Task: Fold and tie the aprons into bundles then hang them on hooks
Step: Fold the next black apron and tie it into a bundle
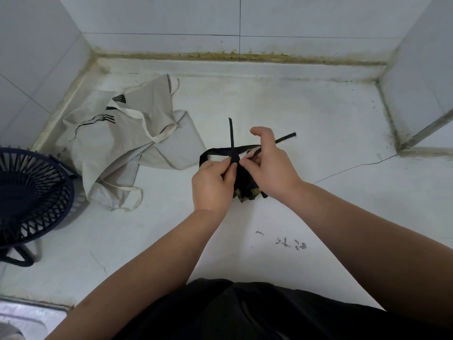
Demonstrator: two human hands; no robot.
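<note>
At 9 o'clock, on the frame's left edge, stands one dark blue round grille (pixel 29 190) on a small foot, face up. It looks like a fan more than a basket, and nothing lies in it. At 7 o'clock the corner of a metal basin (pixel 24 315) shows, but its inside is out of view.

There are two aprons on the white surface (pixel 306 99). The beige apron (pixel 117 148) lies loose and crumpled at 10 o'clock, its tapes trailing. It bears black printed lines, but no words that I can read.

At the centre, the left hand (pixel 212 185) pinches one black strap (pixel 231 133) between thumb and fingers, and the strap's free end sticks up toward 12 o'clock. Between and partly under the two hands sits the black apron bundle (pixel 245 188), rolled small on the surface, with a mottled green patch at its near end. A loop of strap curves out from it toward 10 o'clock.

The right hand (pixel 269 165) pinches a second strap (pixel 285 138) with its fingertips, thumb raised, and that end points toward 2 o'clock. The two straps cross just above the bundle.

At 5 o'clock there are dark scribbled marks (pixel 291 244) on the surface, too smeared to read.
</note>
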